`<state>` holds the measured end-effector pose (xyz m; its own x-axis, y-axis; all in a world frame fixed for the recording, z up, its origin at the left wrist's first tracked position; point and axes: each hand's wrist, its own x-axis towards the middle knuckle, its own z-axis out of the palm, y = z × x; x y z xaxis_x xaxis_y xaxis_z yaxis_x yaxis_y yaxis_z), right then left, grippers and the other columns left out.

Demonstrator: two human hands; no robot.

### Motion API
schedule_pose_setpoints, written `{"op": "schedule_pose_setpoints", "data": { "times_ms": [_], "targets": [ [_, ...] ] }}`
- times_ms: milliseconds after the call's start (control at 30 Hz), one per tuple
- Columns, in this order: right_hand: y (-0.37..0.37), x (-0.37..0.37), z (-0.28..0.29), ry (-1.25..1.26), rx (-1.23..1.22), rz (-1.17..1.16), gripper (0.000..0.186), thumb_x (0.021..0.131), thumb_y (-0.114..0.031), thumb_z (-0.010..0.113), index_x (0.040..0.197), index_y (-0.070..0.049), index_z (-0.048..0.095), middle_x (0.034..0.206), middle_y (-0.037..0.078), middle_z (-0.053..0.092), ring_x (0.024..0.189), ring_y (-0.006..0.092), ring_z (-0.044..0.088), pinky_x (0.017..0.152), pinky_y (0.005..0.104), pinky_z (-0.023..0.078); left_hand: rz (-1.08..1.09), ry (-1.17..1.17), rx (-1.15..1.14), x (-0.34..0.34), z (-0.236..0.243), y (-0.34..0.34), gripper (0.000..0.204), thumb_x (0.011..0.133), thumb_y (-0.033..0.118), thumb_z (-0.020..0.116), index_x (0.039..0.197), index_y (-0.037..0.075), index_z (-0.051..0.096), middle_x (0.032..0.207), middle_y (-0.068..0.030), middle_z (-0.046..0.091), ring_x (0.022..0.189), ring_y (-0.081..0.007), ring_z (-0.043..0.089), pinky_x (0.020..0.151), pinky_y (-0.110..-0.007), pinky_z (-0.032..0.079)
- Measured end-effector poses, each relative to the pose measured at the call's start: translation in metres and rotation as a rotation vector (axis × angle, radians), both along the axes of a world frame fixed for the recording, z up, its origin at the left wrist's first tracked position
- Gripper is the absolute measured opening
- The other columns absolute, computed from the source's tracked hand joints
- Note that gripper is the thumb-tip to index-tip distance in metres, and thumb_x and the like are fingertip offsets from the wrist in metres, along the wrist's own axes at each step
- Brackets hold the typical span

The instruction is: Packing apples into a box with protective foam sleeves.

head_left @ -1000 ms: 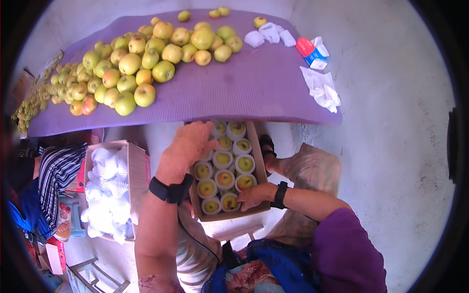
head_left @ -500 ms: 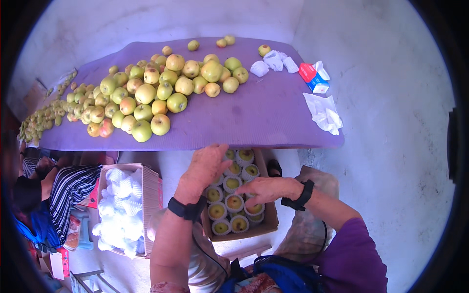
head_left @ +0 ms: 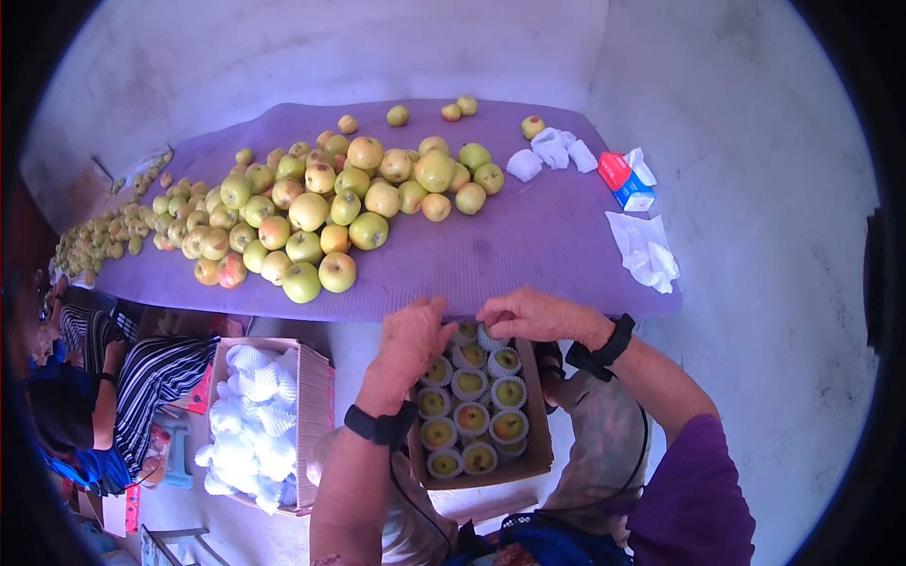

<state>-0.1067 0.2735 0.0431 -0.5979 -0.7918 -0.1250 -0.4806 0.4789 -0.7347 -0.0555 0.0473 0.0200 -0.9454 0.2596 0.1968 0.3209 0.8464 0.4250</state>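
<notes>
Below the near edge of a purple-covered table (head_left: 453,274) stands a cardboard box (head_left: 545,460), holding rows of yellow-green apples (head_left: 472,418) in white foam nets. My left hand (head_left: 413,338) is over the box's far left corner, thumb apart from the fingers, with nothing visible in it. At the far right end of the box, my right hand (head_left: 533,315) bends its fingers down onto a net-wrapped apple (head_left: 491,338), partly hidden beneath them. Both hands wear dark wrist straps. A large heap of bare apples (head_left: 309,211) lies on the table.
On my left stands a carton of white foam nets (head_left: 250,424). Loose nets (head_left: 550,149), a red-and-blue tissue pack (head_left: 628,181) and crumpled tissue (head_left: 646,250) lie on the table's right end. Another person in striped clothing (head_left: 165,377) sits farther left.
My right hand has moved from the middle of the box to its far end, close to the table edge. My left hand stays near the far left corner. The whole view has shifted slightly.
</notes>
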Motion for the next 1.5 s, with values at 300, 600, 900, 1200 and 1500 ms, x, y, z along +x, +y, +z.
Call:
{"op": "schedule_pose_setpoints", "data": {
  "times_ms": [300,600,900,1200,1500],
  "targets": [
    [-0.005,-0.053,-0.008,0.225,-0.152,-0.263,0.038,0.083,-0.015,0.061,0.116,0.001,0.054,0.111,0.02,0.062,0.098,0.03,0.061,0.084,0.0372,0.049,-0.044,-0.038,0.013,-0.001,0.002,-0.002,0.027,0.082,0.02,0.067,0.102,0.004,0.059,0.091,-0.0172,0.063,0.086,-0.0388,0.061,0.072,-0.046,0.049],
    [-0.023,-0.123,-0.013,0.646,-0.197,-0.455,0.058,0.079,-0.003,0.051,0.135,0.003,0.036,0.137,0.028,0.04,0.13,0.0393,0.036,0.109,0.0418,0.03,-0.045,-0.041,0.003,-0.003,0.004,0.001,0.028,0.081,0.019,0.067,0.104,0.004,0.058,0.09,-0.0171,0.062,0.086,-0.039,0.06,0.072,-0.046,0.049],
    [-0.044,-0.168,-0.04,0.616,-0.139,-0.485,0.055,0.075,-0.008,0.061,0.128,-0.001,0.043,0.126,0.026,0.048,0.122,0.0398,0.044,0.103,0.0434,0.036,-0.044,-0.032,0.032,-0.008,0.0,0.003,0.029,0.08,0.018,0.067,0.104,0.004,0.058,0.09,-0.0169,0.062,0.087,-0.0385,0.061,0.073,-0.046,0.049],
    [-0.038,-0.165,-0.037,0.435,-0.26,-0.694,0.052,0.068,-0.012,0.072,0.114,-0.003,0.049,0.111,0.019,0.054,0.11,0.0359,0.051,0.093,0.0411,0.042,-0.052,-0.008,0.024,-0.013,-0.004,0.008,0.028,0.08,0.018,0.068,0.102,0.004,0.058,0.087,-0.0162,0.061,0.083,-0.0383,0.061,0.071,-0.045,0.05],
    [-0.023,-0.165,-0.036,0.39,-0.135,-0.577,0.053,0.062,-0.009,0.076,0.109,-0.002,0.052,0.106,0.02,0.06,0.1,0.0372,0.058,0.087,0.042,0.046,-0.016,0.051,0.037,-0.017,-0.004,0.012,0.026,0.079,0.019,0.068,0.1,0.005,0.059,0.088,-0.0153,0.062,0.081,-0.0371,0.062,0.069,-0.045,0.051]
  ]
}}
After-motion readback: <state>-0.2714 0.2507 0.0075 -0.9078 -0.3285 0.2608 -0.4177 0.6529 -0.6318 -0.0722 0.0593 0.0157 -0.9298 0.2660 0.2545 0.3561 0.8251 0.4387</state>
